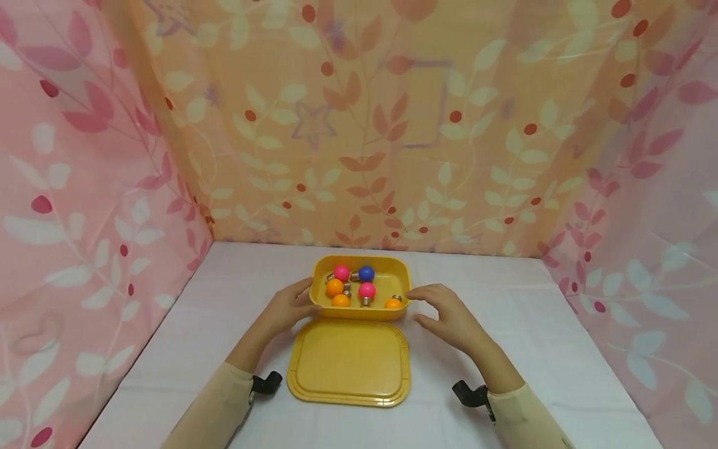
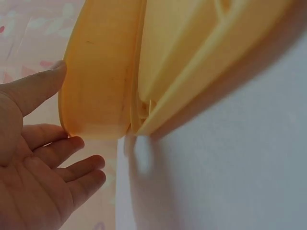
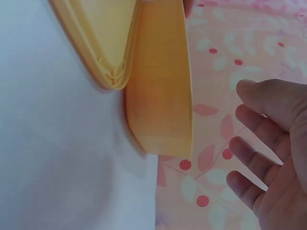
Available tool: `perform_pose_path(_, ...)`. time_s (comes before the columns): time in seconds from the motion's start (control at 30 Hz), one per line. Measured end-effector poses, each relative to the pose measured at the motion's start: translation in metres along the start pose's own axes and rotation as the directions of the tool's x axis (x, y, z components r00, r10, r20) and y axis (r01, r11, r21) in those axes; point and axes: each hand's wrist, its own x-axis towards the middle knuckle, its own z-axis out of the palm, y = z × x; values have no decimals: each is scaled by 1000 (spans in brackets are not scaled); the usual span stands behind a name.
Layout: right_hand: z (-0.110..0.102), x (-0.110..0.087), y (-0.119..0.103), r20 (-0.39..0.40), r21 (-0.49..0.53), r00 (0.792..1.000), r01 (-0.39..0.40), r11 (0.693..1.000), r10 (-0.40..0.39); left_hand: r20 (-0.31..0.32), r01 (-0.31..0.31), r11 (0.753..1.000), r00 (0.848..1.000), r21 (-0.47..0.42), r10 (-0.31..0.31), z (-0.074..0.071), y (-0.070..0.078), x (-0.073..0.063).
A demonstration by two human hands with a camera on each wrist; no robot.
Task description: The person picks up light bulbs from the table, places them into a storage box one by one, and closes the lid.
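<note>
A yellow plastic box (image 1: 360, 313) sits in the middle of the table with several small light bulbs inside. Among them are a blue bulb (image 1: 366, 274), a pink bulb (image 1: 367, 290) and an orange bulb (image 1: 335, 287). My left hand (image 1: 288, 307) is at the box's left end; in the left wrist view its thumb tip meets the rim and its fingers, loosely extended, lie by the corner. My right hand (image 1: 451, 317) hovers by the right end, fingers spread; the right wrist view shows a gap between it and the box. Neither hand grips anything.
A yellow lid (image 1: 349, 363) lies flat just in front of the box, close against its front wall. The white-covered table (image 1: 499, 299) is bounded by a floral curtain (image 1: 359, 125) at the back and pink floral curtains on both sides.
</note>
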Motion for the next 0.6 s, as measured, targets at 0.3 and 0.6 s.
perform_pose_path(0.3, 7, -28, 2, -17, 13, 999, -39, 999, 39, 10, -49, 996, 999, 75, 49, -10, 0, -26)
perform_pose_path(0.6, 16, -46, 3, -3, 36, 999, -50, 998, 50, 89, -64, 991, 995, 113, 55, -20, -12, -63)
